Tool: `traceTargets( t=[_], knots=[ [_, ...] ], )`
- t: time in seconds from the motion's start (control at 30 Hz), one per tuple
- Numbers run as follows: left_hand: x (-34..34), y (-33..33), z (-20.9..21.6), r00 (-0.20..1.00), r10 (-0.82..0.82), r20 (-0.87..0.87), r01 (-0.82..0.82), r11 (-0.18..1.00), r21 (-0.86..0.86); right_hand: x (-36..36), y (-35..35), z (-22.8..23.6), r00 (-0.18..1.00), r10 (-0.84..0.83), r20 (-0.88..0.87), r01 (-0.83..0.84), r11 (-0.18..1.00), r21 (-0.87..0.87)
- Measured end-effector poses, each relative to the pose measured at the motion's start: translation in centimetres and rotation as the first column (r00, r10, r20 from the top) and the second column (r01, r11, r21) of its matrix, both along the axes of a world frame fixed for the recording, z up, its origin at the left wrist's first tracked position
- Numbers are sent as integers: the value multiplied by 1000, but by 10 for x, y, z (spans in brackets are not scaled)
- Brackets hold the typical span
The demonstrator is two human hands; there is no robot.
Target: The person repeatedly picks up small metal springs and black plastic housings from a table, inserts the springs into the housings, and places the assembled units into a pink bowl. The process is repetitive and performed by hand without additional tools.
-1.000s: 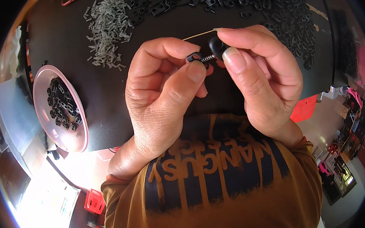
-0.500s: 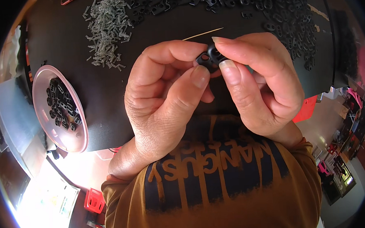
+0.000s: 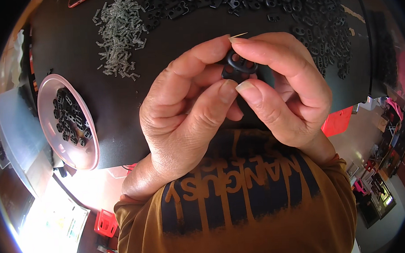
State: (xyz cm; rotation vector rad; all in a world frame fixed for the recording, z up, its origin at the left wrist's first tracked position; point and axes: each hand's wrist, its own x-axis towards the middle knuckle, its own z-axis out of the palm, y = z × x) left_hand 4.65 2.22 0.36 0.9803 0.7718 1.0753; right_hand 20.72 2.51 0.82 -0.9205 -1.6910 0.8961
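Observation:
Between my two hands, above the table, is a small black plastic cord lock with round holes through it. My left hand pinches its left side between thumb and fingers. My right hand closes on it from the right, with the index finger at the top and the thumb at the lower edge. Parts of the cord lock are hidden by the fingertips. Just behind the fingertips, the tip of a thin wooden stick shows; the rest is covered by my hands.
A pile of small metal springs lies at the far left of the dark table. Many black plastic parts spread across the back and right. A pink bowl of black pieces stands at the left edge, and a red-edged object lies behind.
The cord lock has turned between my fingers, showing its holes differently. My right thumb and index finger have shifted slightly left, and my hands now cover most of the wooden stick.

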Motion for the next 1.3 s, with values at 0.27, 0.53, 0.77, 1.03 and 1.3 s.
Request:
traceTargets(
  t=[0.27, 0.53, 0.77, 1.03, 1.3],
  knots=[
    [0, 1, 1, 998, -36, 53, 39, 998, -58, 0, -1, 2, 999, 17, -28, -20, 996, -87],
    [2, 0, 1, 991, -14, 133, 24, 997, -71, 0, -2, 0, 1000, -11, -12, 10, 997, -82],
    [3, 0, 1, 994, 8, 108, -5, 1000, -26, -3, -1, -2, 1000, -19, -15, 18, 1000, -23],
    [0, -1, -4, 970, -56, 237, 60, 998, -9, -3, -3, 0, 999, -30, 22, 31, 998, -55],
    [1, -3, -5, 976, -22, 217, 17, 1000, 23, -2, -4, 1, 997, -23, 69, 25, 999, -41]
  ],
)
